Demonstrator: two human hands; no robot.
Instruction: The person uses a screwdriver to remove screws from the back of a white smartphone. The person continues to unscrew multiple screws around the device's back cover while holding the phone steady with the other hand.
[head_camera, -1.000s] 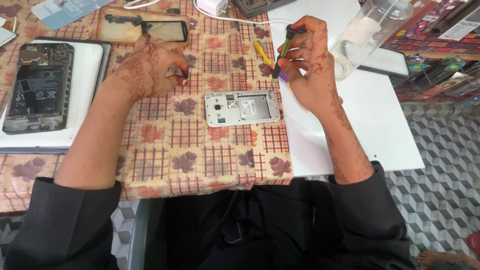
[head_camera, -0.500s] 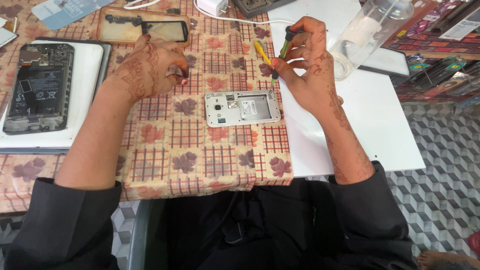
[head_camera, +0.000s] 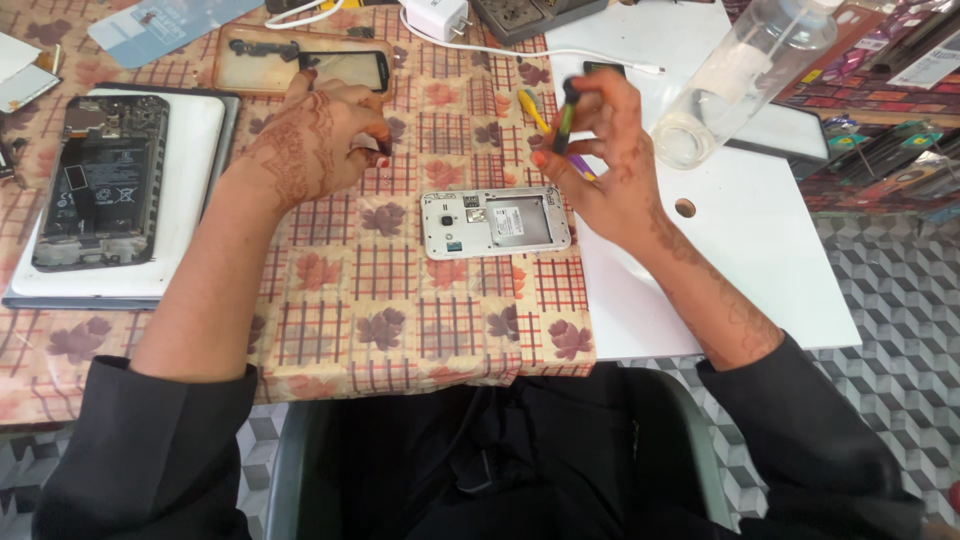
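A white phone body (head_camera: 495, 222) with its back cover off lies face down on the checked tablecloth (head_camera: 330, 310), between my two hands. My right hand (head_camera: 605, 160) holds a small screwdriver (head_camera: 566, 115) with a dark and green handle, just above and right of the phone. Yellow and purple tools (head_camera: 532, 105) lie under that hand. My left hand (head_camera: 318, 140) hovers left of the phone with fingertips pinched together; whether something tiny sits between them I cannot tell.
An opened black phone (head_camera: 100, 180) rests on a white tray (head_camera: 200, 150) at the left. A phone screen panel (head_camera: 305, 60) lies at the back. A white charger (head_camera: 435, 15) with cable, a clear plastic bottle (head_camera: 740, 75) and a white board (head_camera: 760, 250) occupy the right.
My right hand has turned the screwdriver more upright and shifted slightly. My left hand stays in about the same place, fingers still pinched.
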